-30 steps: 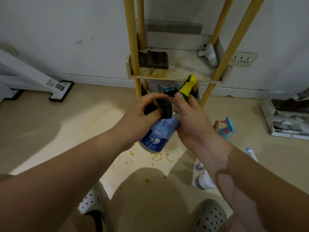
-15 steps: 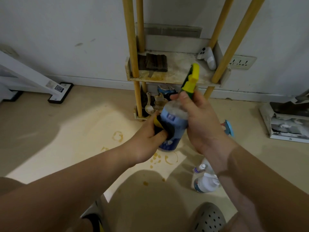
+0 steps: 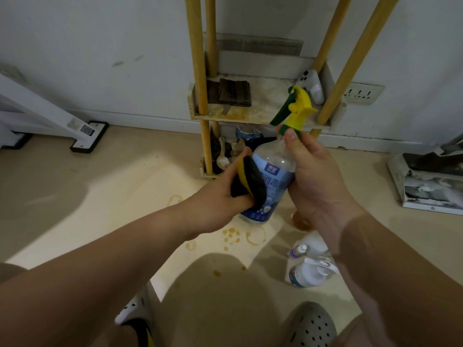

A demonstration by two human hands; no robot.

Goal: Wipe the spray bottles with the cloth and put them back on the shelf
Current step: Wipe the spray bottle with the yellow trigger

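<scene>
A clear spray bottle (image 3: pixel 271 171) with a blue label and a yellow-green trigger head is held upright in front of the shelf. My right hand (image 3: pixel 313 176) grips its neck and shoulder. My left hand (image 3: pixel 220 196) holds a black and yellow cloth (image 3: pixel 250 184) pressed against the bottle's left side. The stained wooden shelf (image 3: pixel 260 108) on yellow posts stands behind. Two more bottles, a small one (image 3: pixel 298 250) and a white spray bottle (image 3: pixel 309 272), lie on the floor under my right forearm.
A dark folded cloth (image 3: pixel 231 92) and a white game controller (image 3: pixel 313 86) lie on the shelf board. Clutter fills the lower shelf (image 3: pixel 233 156). A white stand foot (image 3: pixel 89 136) sits left, a torn box (image 3: pixel 431 181) right, a wall socket (image 3: pixel 362 93) behind. Brown stains mark the floor.
The bottle was tilted upright and raised, its trigger head now in front of the shelf board. My left hand slid the cloth from the bottle's top down to its side.
</scene>
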